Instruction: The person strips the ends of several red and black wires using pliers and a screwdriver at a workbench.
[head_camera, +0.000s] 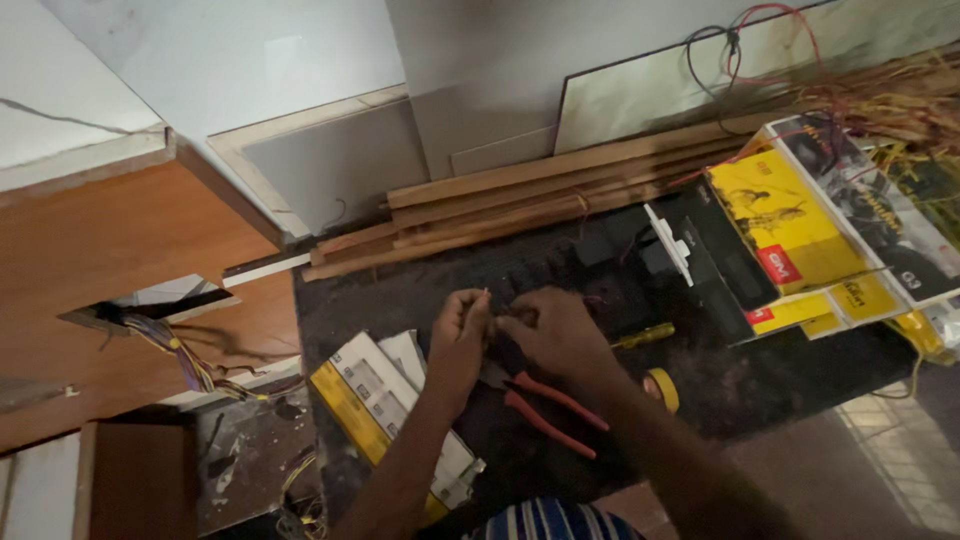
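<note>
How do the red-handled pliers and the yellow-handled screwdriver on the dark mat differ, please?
The pliers have two red handles spread apart; the screwdriver has a single yellow handle. The pliers lie below the right hand, handles pointing toward the person; the screwdriver lies to that hand's right, near the roll of yellow tape, partly hidden by the hand. The pliers look longer. Both rest unheld on the dark mat.

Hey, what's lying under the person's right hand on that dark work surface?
Red-handled pliers lie under the right hand, handles pointing toward the person. Their jaws are covered by the hand. A yellow-handled screwdriver pokes out beside it, tip hidden.
</note>
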